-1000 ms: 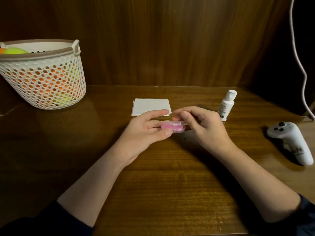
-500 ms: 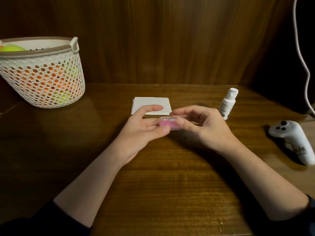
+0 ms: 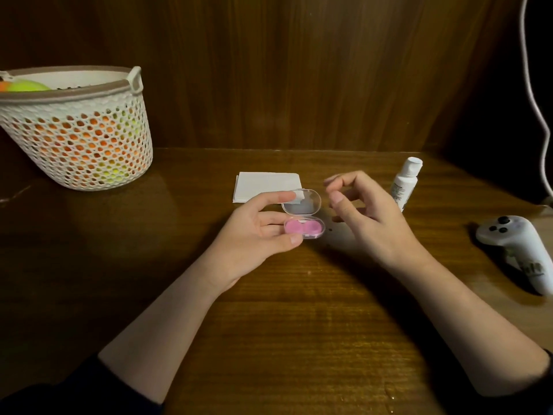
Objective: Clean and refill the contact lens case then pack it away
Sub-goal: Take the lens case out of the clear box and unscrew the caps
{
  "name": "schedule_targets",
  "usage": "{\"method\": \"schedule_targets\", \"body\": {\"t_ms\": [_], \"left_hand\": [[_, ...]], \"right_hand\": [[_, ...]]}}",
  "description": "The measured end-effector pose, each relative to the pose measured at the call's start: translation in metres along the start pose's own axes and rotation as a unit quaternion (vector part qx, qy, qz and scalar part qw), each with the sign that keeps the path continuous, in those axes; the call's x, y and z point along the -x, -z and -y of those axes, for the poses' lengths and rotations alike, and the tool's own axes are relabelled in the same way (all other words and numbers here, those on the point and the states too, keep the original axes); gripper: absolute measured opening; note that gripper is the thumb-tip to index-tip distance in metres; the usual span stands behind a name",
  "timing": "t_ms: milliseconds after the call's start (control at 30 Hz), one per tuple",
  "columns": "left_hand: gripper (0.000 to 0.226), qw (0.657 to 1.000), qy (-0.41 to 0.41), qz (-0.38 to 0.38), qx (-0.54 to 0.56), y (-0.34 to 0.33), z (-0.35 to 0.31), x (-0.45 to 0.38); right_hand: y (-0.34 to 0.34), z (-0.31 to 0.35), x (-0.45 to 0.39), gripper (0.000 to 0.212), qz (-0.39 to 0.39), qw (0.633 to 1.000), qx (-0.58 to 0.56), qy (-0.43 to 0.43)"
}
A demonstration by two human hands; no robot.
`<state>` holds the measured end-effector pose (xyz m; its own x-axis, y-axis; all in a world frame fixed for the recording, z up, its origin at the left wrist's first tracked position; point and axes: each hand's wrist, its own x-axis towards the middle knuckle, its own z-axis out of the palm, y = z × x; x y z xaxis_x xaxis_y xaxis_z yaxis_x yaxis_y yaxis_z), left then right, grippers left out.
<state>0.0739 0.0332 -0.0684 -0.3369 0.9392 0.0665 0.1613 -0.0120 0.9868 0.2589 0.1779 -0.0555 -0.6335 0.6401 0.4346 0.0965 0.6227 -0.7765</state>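
The left hand (image 3: 254, 232) is being used to hold the contact lens case (image 3: 303, 217) in the middle of the frame, a little above the table (image 3: 284, 324). The pink bottom half is being pinched between the thumb, low in the frame, and the curled fingers behind it. The clear lid (image 3: 302, 202) is being held flipped up and back, with the first finger being pressed on its left end. The long side of the case is lying left to right across the frame, and the two pink cups are facing up.

The right hand (image 3: 365, 217) is being held just to the right of the case, not touching it. Its fingers are loosely curled and nothing is being held in them.

The small white bottle (image 3: 404, 184) is standing just beyond the right hand, toward the upper right, so it is much nearer to that hand than to the left one. The folded white tissue (image 3: 266, 185) is lying just behind the case. It is judged that the bottle or the tissue is going to be picked up by the right hand while the case is being kept level by the left. The basket (image 3: 74, 130) is sitting far off at the upper left.
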Motion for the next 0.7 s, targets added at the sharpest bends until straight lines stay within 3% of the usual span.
{"method": "schedule_targets", "body": {"t_ms": [167,267,433,700], "left_hand": [[0.07,1.0,0.01,-0.029,-0.002,0.0025,0.0023,-0.0023],[0.071,0.999,0.015,-0.034,-0.003,0.0033,0.0025,-0.0031],[0.073,0.999,0.022,-0.028,-0.016,0.0025,0.0025,-0.0027],[0.074,0.999,0.027,-0.016,-0.02,0.0012,0.0013,-0.0024]], "right_hand": [[0.0022,0.0026,0.0014,0.013,0.091,0.991,0.098,0.019],[0.0001,0.0047,0.0025,0.016,0.091,0.989,0.113,0.004],[-0.0003,0.0036,0.0043,0.053,0.086,0.981,0.172,0.001],[-0.0034,-0.0029,0.0016,0.039,0.106,0.976,0.191,-0.017]]}}
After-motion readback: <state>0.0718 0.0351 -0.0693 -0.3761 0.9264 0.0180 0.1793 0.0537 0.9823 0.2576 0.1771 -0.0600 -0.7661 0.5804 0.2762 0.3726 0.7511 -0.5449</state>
